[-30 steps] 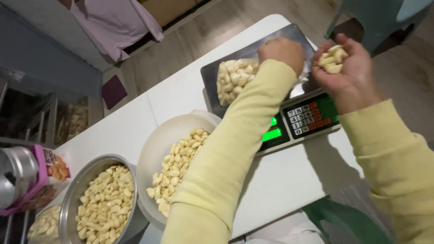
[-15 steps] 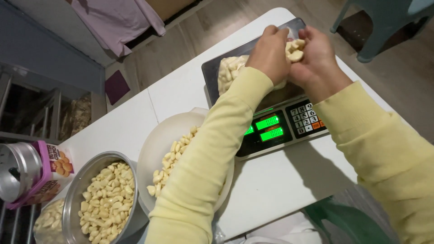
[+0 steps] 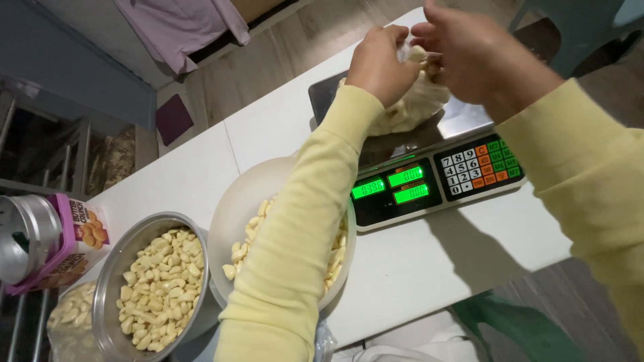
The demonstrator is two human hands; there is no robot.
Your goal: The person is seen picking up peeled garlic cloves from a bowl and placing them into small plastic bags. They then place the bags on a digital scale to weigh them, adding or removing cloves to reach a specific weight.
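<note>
A shiny metal bowl point(image 3: 111, 281) of peeled garlic sits far left on the white table point(image 3: 429, 268); next comes a white bowl point(image 3: 235, 214) with more cloves; then the scale point(image 3: 429, 181) with green lit numbers; above its steel plate the left hand point(image 3: 381, 64) and the right hand point(image 3: 476, 57) both pinch the top of a clear bag of garlic point(image 3: 409, 107); the bag hangs straight down, its mouth pointing up, its bottom resting on the plate.

Clear plastic bag of pale peeled garlic cloves point(image 3: 409, 107), bulging, mouth gathered upward, resting on steel weighing-scale platter point(image 3: 469, 117)
</note>
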